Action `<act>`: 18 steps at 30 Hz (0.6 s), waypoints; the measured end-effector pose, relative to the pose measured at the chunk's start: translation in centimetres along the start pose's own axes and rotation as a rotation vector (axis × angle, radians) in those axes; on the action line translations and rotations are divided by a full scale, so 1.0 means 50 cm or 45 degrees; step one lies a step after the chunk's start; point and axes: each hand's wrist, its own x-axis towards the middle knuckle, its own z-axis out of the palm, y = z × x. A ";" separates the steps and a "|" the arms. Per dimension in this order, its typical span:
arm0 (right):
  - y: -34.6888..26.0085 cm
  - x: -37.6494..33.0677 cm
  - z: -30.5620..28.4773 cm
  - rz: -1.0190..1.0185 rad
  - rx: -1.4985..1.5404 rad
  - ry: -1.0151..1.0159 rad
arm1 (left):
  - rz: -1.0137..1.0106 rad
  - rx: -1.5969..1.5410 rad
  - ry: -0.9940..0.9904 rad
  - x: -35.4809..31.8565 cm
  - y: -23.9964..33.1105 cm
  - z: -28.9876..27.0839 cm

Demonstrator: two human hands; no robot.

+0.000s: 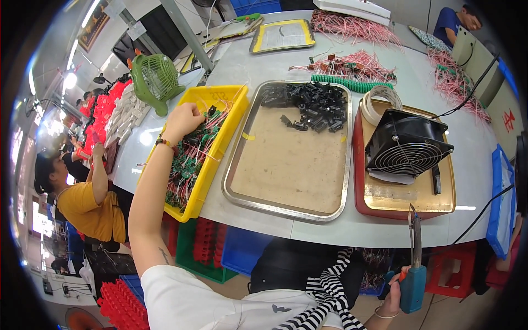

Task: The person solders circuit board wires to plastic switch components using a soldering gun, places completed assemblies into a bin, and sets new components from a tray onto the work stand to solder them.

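Observation:
My left hand (184, 118) reaches into a yellow bin (212, 165) at the table's left, fingers closed over small green circuit boards with red and white wires (190, 159). What it grips is hidden under the fingers. My right hand (395, 291) is low at the table's front edge, holding a blue-handled soldering tool (413, 264) with its tip pointing up. A steel tray (286, 159) in front of me carries a heap of small black plastic parts (311, 104) at its far end.
A black fan (406, 144) sits on a red-rimmed tray (407, 201) to the right, with a roll of tape (379, 102). Red wire bundles (357, 63) lie farther back. A green fan (155, 80) stands far left. A blue tray (501, 203) lies right. People work at left and top right.

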 end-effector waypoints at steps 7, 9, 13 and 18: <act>0.025 0.015 -0.011 -0.004 -0.128 -0.039 | -0.065 0.302 -0.013 -0.021 0.026 -0.043; 0.016 0.014 -0.008 0.085 -0.074 -0.019 | 0.125 0.378 0.291 -0.026 0.057 -0.048; -0.046 0.030 0.051 0.000 0.117 -0.041 | 0.684 -0.317 0.023 -0.042 0.242 -0.038; -0.049 0.032 0.064 -0.026 0.161 -0.003 | 0.875 -0.095 -0.003 -0.049 0.344 0.086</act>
